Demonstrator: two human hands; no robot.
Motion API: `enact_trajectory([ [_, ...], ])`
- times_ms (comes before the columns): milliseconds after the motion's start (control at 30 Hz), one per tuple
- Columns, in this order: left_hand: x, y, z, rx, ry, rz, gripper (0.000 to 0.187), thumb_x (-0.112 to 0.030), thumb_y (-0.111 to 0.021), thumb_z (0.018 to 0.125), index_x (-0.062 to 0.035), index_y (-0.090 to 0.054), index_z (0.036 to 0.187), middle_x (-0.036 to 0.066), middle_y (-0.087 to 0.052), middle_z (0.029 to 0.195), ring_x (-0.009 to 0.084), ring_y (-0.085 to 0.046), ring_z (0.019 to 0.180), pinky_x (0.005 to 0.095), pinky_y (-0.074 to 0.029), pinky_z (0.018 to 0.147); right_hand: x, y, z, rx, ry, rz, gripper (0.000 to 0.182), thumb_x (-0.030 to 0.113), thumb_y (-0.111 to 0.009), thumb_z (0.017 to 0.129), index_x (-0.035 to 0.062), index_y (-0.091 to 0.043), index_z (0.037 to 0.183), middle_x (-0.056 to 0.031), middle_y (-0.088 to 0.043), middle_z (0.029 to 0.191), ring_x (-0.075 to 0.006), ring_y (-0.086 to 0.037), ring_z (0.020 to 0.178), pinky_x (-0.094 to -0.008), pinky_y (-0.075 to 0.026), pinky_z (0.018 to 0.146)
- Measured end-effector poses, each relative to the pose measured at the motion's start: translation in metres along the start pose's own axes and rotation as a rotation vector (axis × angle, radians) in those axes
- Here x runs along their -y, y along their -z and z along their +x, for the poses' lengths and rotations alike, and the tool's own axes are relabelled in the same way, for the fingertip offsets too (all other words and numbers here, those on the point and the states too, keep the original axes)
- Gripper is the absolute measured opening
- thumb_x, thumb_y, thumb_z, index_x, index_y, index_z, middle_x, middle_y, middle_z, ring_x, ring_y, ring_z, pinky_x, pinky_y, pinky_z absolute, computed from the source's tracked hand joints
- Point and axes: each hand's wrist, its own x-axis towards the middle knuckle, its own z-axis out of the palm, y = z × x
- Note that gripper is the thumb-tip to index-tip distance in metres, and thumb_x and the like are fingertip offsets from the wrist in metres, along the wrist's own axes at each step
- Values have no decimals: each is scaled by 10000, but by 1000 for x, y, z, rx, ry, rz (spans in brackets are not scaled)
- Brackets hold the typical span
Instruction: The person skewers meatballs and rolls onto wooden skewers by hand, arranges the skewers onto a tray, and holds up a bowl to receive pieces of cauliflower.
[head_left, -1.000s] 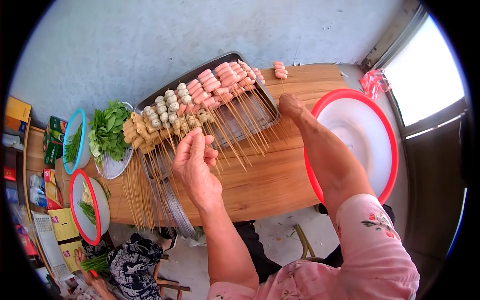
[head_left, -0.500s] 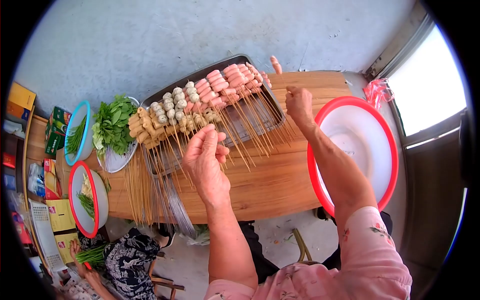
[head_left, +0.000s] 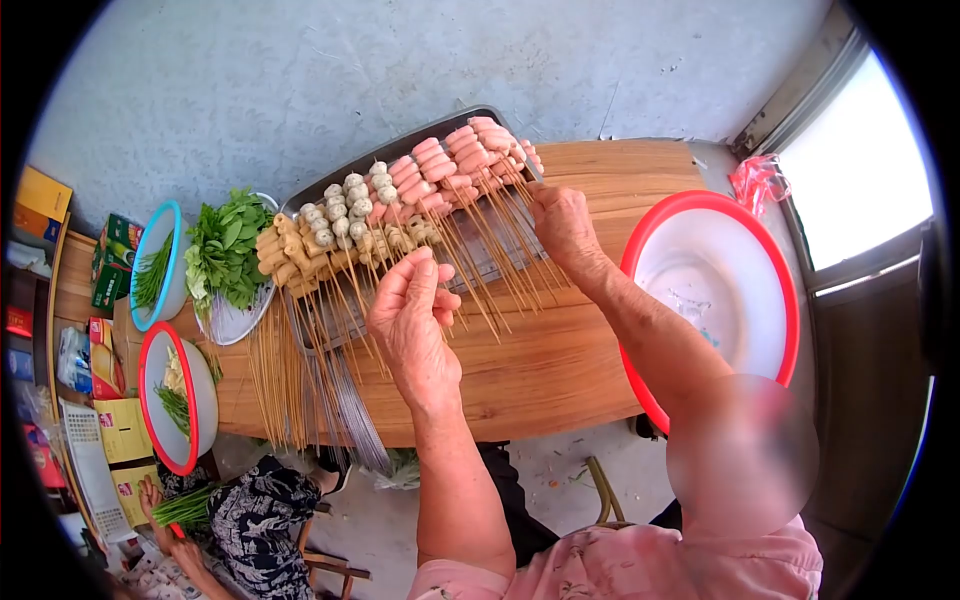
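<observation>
My left hand (head_left: 415,335) is raised over the table's front, thumb and fingertips pinched together; what they hold, if anything, is hidden. My right hand (head_left: 567,228) is closed by the right edge of the metal tray (head_left: 553,228), beside the skewer sticks; its fingertips and anything in them are hidden. Skewers of pink sausages (head_left: 434,160) lie piled in the tray, their sticks pointing toward me. Left of them are skewers of speckled pale balls (head_left: 357,196) and tan rolled pieces (head_left: 290,250).
A large red-rimmed basin (head_left: 790,300) stands at the right. Leafy greens (head_left: 232,240) lie on a plate at the left, beside a blue-rimmed bowl (head_left: 136,290) and a red-rimmed bowl (head_left: 146,405). Loose thin sticks (head_left: 270,370) overhang the table (head_left: 540,370). A seated person (head_left: 260,530) holds green stalks.
My right hand has moved left and down to the tray; the sausage skewer it held up is no longer raised. Another sausage skewer shows atop the pile. My left hand has barely moved.
</observation>
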Motion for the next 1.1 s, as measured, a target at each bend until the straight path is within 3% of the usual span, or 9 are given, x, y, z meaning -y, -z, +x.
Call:
enact_trajectory([
  [333,1,0,0,13,-1,-18,179,-116,-616,869,-8,-633,1011,79,-643,790,64,-530,545,162,-361,448,6,10,-3,59,-29,-193,195,75,-563,778,77,-654,951,-226,-604,747,-384,-607,740,-451,-485,652],
  [667,3,-3,-1,12,-9,-5,160,-115,-617,867,-15,-646,990,65,-651,770,48,-533,533,152,-365,437,-1,16,-6,78,0,-138,150,117,-557,800,83,-664,899,-196,-614,730,-376,-605,726,-442,-483,635],
  [733,3,-2,-1,20,-17,-6,159,-120,-615,869,-17,-647,986,64,-650,769,49,-531,534,157,-367,441,-9,18,4,-43,-34,-52,122,93,-511,789,44,-609,735,-196,-610,741,-409,-591,728,-478,-479,650],
  [833,2,-3,-2,15,-14,3,152,-122,-615,868,-20,-650,976,61,-649,766,49,-528,534,158,-366,443,-43,10,23,-176,-7,-118,150,103,-538,796,27,-664,827,-214,-619,775,-386,-602,755,-438,-484,687],
  [967,4,-1,0,28,-15,-3,151,-133,-628,861,-25,-656,962,58,-648,758,51,-526,531,161,-364,449,-90,-11,41,-113,-49,-206,149,83,-538,760,17,-664,807,-214,-631,790,-381,-612,753,-423,-491,710],
  [1033,3,-1,0,25,-12,0,151,-134,-629,860,-26,-656,962,59,-649,759,51,-526,531,161,-363,449,-97,-20,46,49,-296,-230,152,71,-537,727,17,-670,777,-207,-643,820,-363,-623,799,-408,-500,718],
  [1067,3,-1,1,18,-11,2,151,-135,-630,860,-26,-656,962,60,-650,761,52,-526,531,162,-363,449,-88,-18,47,50,-297,-230,152,71,-537,727,17,-670,777,-207,-643,820,-363,-623,799,-408,-500,718],
  [1100,3,0,1,17,-10,3,151,-135,-630,860,-26,-656,962,60,-650,761,52,-526,531,162,-363,449,-79,-15,48,195,-480,-157,182,58,-510,753,17,-666,836,-216,-633,904,-373,-606,879,-412,-498,748],
])
